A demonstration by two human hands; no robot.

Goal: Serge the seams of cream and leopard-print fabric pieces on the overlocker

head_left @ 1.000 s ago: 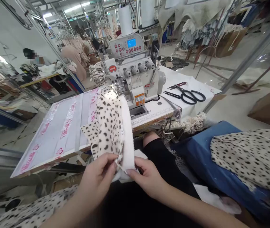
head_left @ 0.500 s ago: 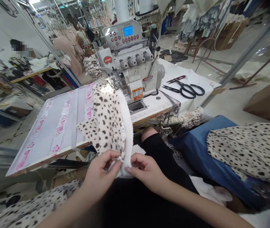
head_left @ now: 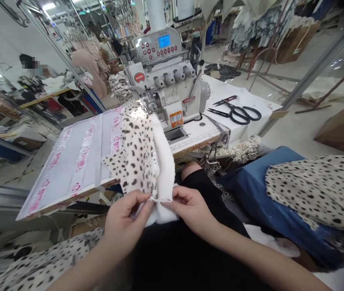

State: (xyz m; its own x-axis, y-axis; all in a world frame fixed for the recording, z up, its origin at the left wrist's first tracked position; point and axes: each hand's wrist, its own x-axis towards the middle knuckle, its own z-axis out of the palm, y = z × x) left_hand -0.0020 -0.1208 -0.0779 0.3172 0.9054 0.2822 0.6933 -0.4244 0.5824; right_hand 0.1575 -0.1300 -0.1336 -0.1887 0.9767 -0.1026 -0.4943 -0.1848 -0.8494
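Observation:
A cream fleece fabric piece with dark spots (head_left: pixel 137 155) hangs from the needle area of a white overlock sewing machine (head_left: pixel 166 81) down toward my lap. Along its right side runs a plain white fleece strip (head_left: pixel 165 169). My left hand (head_left: pixel 129 214) pinches the spotted fabric's edge between thumb and fingers. My right hand (head_left: pixel 187 206) pinches the white strip at its right edge, level with the left hand. Between the two hands the white strip lies spread flat. The fabric's upper end sits under the lit presser foot, where its exact position is hard to see.
Black-handled scissors (head_left: pixel 240 113) and small dark-red snips (head_left: pixel 225 100) lie on the white table right of the machine. More spotted fabric (head_left: pixel 317 190) rests on a blue cover (head_left: pixel 250 182) at right. A wrapped table extension (head_left: pixel 69 161) is at left. A person sits far left.
My hands have drawn slightly apart, the right one moving a little right and up. The white strip between them is now wider and flatter. The camera view has shifted slightly.

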